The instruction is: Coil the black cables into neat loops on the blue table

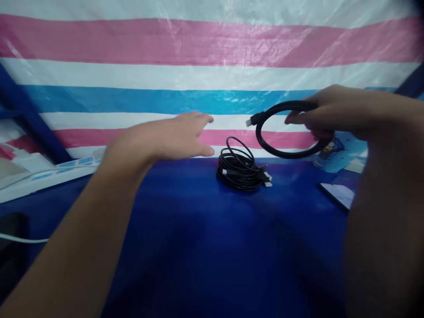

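A coiled black cable (pixel 281 153) hangs in the air from my right hand (pixel 334 110), whose fingers are closed round the right side of its loop. The cable's plug, with a pale metal tip, points left. My left hand (pixel 175 136) is raised with thumb and fingers apart and holds nothing. Just right of and below it, a pile of thin black coiled cables (pixel 236 170) lies on the blue table (pixel 212 247). Several light-coloured connectors stick out of that pile. The left hand is apart from both the pile and the held cable.
On the left lies a white power strip (pixel 49 174) with blue sockets and a cord. Behind my right hand is a light blue packet (pixel 344 152) with a cartoon figure; a dark-edged flat device (pixel 338 194) lies nearer. A striped plastic sheet (pixel 212 44) closes off the back.
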Tool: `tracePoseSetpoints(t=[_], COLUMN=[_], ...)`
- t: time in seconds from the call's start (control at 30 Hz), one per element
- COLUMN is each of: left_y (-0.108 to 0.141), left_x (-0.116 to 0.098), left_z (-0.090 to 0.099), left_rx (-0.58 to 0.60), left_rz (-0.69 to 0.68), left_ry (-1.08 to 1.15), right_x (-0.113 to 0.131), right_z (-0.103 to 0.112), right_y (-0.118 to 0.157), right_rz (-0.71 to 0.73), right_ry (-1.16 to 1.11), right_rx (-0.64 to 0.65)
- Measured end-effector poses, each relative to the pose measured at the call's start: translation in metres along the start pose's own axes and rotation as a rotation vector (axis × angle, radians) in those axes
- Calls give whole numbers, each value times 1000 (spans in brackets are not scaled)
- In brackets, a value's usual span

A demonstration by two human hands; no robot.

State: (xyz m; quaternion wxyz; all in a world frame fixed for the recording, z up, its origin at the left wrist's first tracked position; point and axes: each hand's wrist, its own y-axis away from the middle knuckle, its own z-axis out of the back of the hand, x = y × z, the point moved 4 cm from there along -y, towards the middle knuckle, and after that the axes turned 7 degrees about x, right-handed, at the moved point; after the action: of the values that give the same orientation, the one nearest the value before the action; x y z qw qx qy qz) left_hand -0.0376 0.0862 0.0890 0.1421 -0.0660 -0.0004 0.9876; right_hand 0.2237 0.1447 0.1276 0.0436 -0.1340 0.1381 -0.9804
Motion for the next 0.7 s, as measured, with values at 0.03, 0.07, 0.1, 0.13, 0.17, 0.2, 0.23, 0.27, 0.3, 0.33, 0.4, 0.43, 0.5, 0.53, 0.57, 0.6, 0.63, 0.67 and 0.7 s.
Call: tracePoseSetpoints(t=[0.03,0.07,0.1,0.13,0.17,0.2,0.23,0.27,0.3,0.33,0.4,0.43,0.5,0.53,0.57,0.6,0.63,0.67,0.7], left_y=[-7,-15,-24,-33,-41,-50,-58,-66,-72,-77,-83,-84,-84,-83,-82,-81,-79,-77,-74], left_x=[-4,-10,-17,-24,-31,-38,-43,-46,-47,-48,-47,-46,-45,-45,-44,-44,-43,-43,-41], left_z=[-10,-23,-36,-49,-61,-77,-95,-111,-125,-136,-148,-150,-148,-146,-144,-142,-141,-141,-141], left_rx=[36,45,26,-58,-199,-251,-213,-183,-152,-119,-90,-84,-79,-77,-75,-70,-64,-59,-59], left_rz=[-36,-76,-128,-191,-247,-311,-358,-368,-372,-380,-395,-407,-430,-440,-451,-463,-476,-487,-496], left_ry=[-4,2,8,1,0,8,32,48,65,83,110,118,127,129,131,131,131,128,124], right_x=[-2,-2,2,8,14,19,23,26,28,31,36,39,47,51,55,58,60,60,59], right_z=[-5,-11,-17,-22,-28,-33,-37,-39,-40,-40,-43,-48,-67,-81,-97,-114,-131,-145,-156], right_y=[-2,-4,-6,-8,-10,-13,-15,-17,-19,-21,-23,-23,-24,-23,-23,-21,-20,-18,-16], right_rz=[-57,-107,-132,-113,-88,-71,-59,-54,-48,-44,-36,-33,-14,1,30,51,79,113,153], right_ry=[35,58,65,56,51,56,69,91,118,150,217,246,288,302,308,312,308,297,280], right_rx=[32,54,54,39,36,31,15,-9,-42,-77,-114,-101,-2,75,162,249,333,402,450])
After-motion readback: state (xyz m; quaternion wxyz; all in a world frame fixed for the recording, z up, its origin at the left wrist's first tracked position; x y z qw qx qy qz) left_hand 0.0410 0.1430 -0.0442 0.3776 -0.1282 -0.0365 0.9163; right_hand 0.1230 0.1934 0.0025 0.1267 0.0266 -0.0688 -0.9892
